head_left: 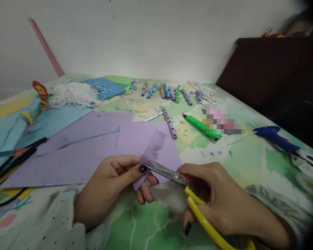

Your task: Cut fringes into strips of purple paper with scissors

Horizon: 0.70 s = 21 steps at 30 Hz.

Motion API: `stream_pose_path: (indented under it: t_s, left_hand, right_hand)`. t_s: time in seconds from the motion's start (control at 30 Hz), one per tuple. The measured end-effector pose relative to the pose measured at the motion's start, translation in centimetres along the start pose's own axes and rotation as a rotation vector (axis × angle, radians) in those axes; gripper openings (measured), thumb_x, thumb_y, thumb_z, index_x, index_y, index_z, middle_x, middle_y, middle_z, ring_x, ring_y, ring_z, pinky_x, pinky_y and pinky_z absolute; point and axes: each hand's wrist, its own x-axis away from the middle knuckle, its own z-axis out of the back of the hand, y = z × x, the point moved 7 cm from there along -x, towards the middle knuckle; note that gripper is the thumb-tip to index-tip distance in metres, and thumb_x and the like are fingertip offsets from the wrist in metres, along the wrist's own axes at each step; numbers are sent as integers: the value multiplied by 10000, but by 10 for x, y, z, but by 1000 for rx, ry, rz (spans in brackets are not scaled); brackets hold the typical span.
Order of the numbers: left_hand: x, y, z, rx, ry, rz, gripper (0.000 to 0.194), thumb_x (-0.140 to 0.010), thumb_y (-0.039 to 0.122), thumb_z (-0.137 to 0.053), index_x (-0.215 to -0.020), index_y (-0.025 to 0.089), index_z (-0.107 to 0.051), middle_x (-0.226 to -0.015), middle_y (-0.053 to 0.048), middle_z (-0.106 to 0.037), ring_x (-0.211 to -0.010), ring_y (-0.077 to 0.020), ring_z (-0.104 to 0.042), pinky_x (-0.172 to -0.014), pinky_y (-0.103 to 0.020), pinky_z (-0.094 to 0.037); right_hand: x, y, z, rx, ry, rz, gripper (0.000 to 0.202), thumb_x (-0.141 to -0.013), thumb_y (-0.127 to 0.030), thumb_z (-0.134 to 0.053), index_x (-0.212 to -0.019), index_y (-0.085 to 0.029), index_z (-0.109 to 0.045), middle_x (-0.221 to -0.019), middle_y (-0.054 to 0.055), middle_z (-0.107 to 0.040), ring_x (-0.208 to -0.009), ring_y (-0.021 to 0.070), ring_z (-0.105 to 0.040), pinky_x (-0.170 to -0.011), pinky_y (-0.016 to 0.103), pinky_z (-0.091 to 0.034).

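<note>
Between thumb and fingers, my left hand (120,184) pinches a narrow purple paper strip (154,145) that slants up and away. A fringe of short cuts runs along the strip's right edge. My right hand (216,198) grips a pair of scissors (195,201) with yellow handles. Their metal blades point left and meet the strip just above my left thumb. Below them lies a square sheet of purple paper (127,135), on top of a larger purple sheet (99,121). A rolled purple paper tube with dark dots (169,122) rests at the square's far right corner.
A green marker-like tool (202,126) and a blue glue gun (275,137) lie to the right. Several small fringed paper rolls (164,91) line the back. White shredded strands (71,94) heap at back left, near a blue paper tube (15,128) and black-handled scissors (28,152).
</note>
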Motion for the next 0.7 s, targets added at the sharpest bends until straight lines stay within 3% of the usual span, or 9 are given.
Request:
stream_pose_path:
  t_s: [0.7]
  left_hand:
    - [-2,-3,2,-25,7,23,150,-796,284,-725,-739,151,-765,-653,-43,-742,-485,-110,-664,-469,-149,-525]
  right_hand:
    - [1,-1,-1,-66,10,4,354,-645,-350,-830,-662,-198,-510,-501,-99,-362,-476,76,-272,-401,206,-191]
